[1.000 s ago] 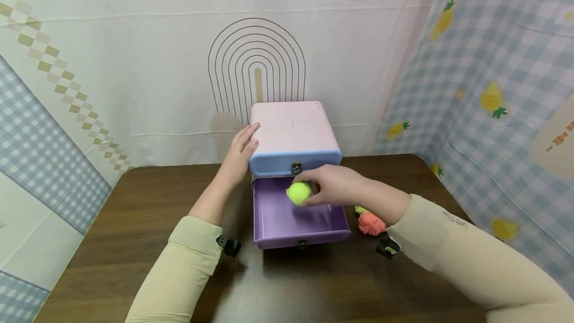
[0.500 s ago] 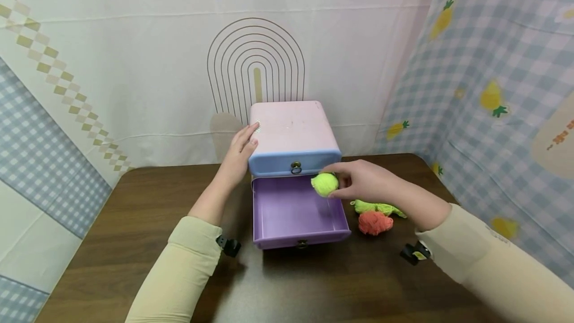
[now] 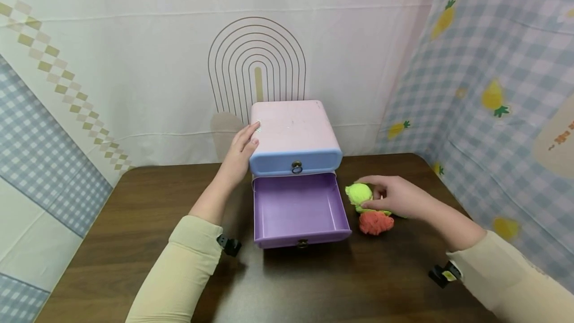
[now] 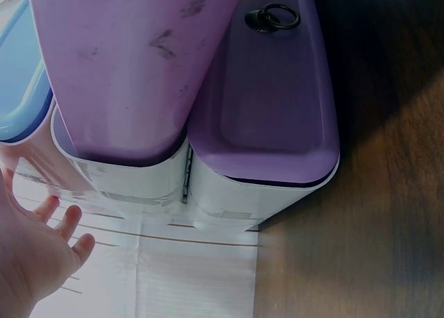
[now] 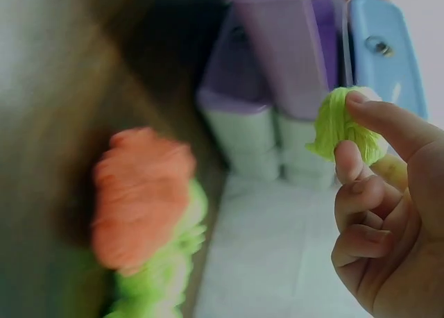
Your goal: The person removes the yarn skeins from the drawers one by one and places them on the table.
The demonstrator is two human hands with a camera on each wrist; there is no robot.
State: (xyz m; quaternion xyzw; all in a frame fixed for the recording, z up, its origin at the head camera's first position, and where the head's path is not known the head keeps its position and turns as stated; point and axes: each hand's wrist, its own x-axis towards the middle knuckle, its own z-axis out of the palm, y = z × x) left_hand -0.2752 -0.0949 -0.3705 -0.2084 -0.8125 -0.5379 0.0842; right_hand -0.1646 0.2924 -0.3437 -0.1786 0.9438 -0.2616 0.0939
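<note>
My right hand (image 3: pixel 399 196) pinches a small yellow-green ball of yarn (image 3: pixel 358 193) between thumb and fingertips, to the right of the drawer unit. In the right wrist view the ball hangs above the table, apart from the other yarn. Beneath and beside it lie a coral-red bundle of yarn (image 3: pixel 375 223) and a yellow-green yarn skein (image 5: pixel 156 287), partly hidden by the hand in the head view. My left hand (image 3: pixel 235 161) rests on the left side of the pink-topped drawer unit (image 3: pixel 293 123), fingers fairly straight. The purple drawer (image 3: pixel 302 239) stands pulled out with nothing inside.
Above the pulled-out drawer is a closed blue drawer (image 3: pixel 273 163) with a ring pull. A closed lower purple drawer (image 4: pixel 270 89) shows in the left wrist view. Everything stands on a dark wooden table (image 3: pixel 157 223), with a printed cloth (image 3: pixel 157 64) hanging behind.
My right hand has carried the yarn ball rightward, from over the open purple drawer to above the yarn on the table. The left hand has stayed in place.
</note>
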